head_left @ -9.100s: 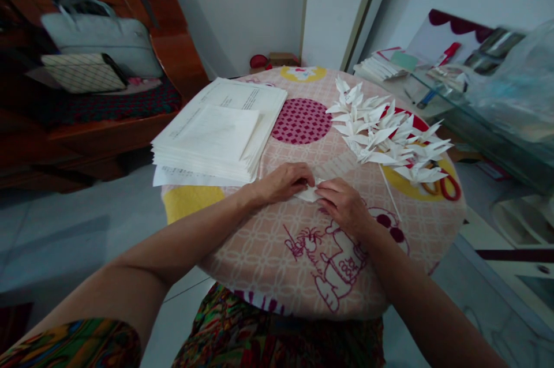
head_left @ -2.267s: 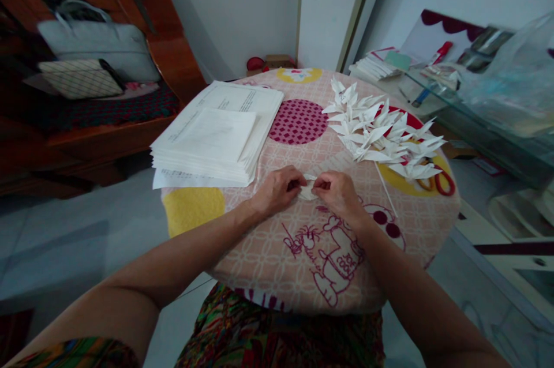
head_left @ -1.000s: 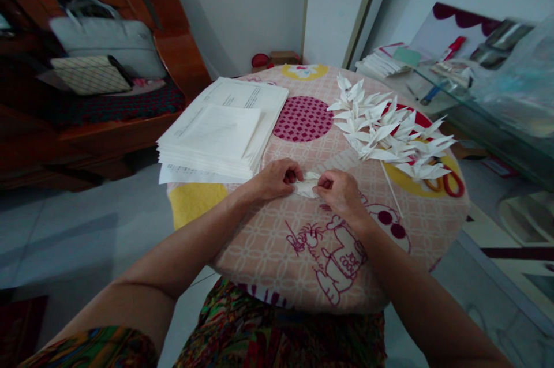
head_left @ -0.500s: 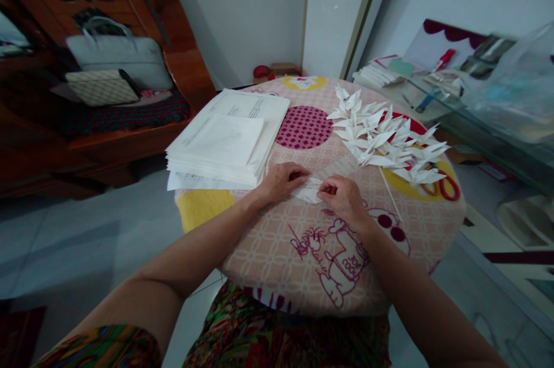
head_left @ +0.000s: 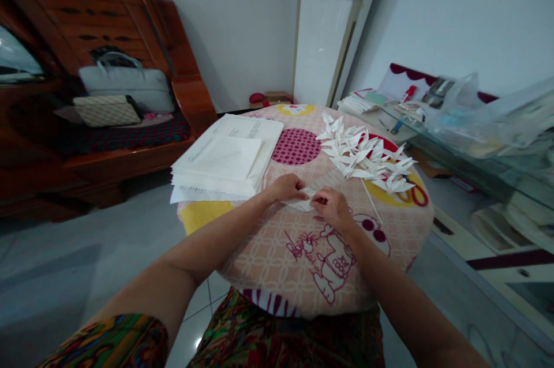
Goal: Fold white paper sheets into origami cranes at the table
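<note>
A small piece of folded white paper (head_left: pixel 298 205) lies near the middle of the round table. My left hand (head_left: pixel 286 188) grips its left side, fingers bent over it. At the right end, my right hand (head_left: pixel 332 206) pinches the paper between thumb and fingertips. The exact folds are too small to make out. Beyond my right hand is a cluster of folded white paper cranes (head_left: pixel 355 154). To the left of my left hand sits a thick stack of printed sheets (head_left: pixel 242 126), with smaller blank sheets (head_left: pixel 229 156) on top.
A patterned cloth (head_left: pixel 259 252) covers the table. Red-handled scissors (head_left: pixel 418 195) rest at its right edge, and a thin white stick (head_left: pixel 371 202) lies nearby. A glass shelf (head_left: pixel 450 154) holding plastic bags stands right; a wooden bench (head_left: pixel 142 151) with bags stands left.
The view has tilted up and shifted, so the table sits slightly lower and further left at its right edge. Both hands keep hold of the paper, with little visible movement.
</note>
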### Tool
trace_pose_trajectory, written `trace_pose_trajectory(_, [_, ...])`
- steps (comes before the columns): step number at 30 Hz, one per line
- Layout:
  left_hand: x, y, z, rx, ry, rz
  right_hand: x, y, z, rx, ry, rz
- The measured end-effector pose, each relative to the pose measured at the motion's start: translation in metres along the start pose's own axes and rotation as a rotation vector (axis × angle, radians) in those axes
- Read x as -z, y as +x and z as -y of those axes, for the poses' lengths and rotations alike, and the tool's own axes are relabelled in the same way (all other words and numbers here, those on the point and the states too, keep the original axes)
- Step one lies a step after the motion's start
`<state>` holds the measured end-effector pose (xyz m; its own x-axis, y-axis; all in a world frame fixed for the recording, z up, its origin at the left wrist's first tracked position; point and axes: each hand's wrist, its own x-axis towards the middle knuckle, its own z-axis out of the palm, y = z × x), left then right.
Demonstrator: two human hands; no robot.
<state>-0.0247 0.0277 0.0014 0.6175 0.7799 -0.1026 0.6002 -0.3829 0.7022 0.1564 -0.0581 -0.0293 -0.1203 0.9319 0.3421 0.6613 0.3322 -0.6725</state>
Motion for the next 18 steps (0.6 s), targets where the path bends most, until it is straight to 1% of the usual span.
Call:
trace_pose_trajectory(3, [0.002,0.005,0.001,0.018,-0.114,0.011,0.002,0.008,0.002,0.016,-0.035,0.0])
trace_pose_trajectory(5, [0.004,0.008,0.002,0.032,-0.157,-0.026,0.009,0.019,0.003,0.01,-0.059,-0.008])
trace_pose_trajectory(7, [0.005,0.01,0.004,0.048,-0.182,-0.089,0.017,0.03,0.003,-0.045,-0.056,-0.063])
trace_pose_trajectory(9, [0.004,0.01,0.006,0.068,-0.242,-0.165,0.025,0.04,0.002,-0.153,0.013,-0.172])
trace_pose_trajectory(10, [0.003,0.009,0.006,0.076,-0.282,-0.204,0.027,0.043,0.002,-0.213,0.077,-0.2])
trace_pose_trajectory(11, [0.001,0.007,0.006,0.089,-0.367,-0.257,0.028,0.044,0.001,-0.295,0.164,-0.206])
trace_pose_trajectory(13, [-0.004,0.004,0.005,0.098,-0.51,-0.356,0.025,0.044,0.002,-0.464,0.371,-0.171])
trace_pose_trajectory(14, [-0.006,0.003,0.004,0.104,-0.573,-0.402,0.021,0.043,0.003,-0.518,0.47,-0.148])
trace_pose_trajectory(16, [-0.012,0.001,0.0,0.089,-0.652,-0.439,0.013,0.041,0.005,-0.562,0.658,-0.086])
trace_pose_trajectory(18, [-0.016,0.001,-0.003,0.065,-0.682,-0.435,0.004,0.038,0.008,-0.521,0.787,-0.052])
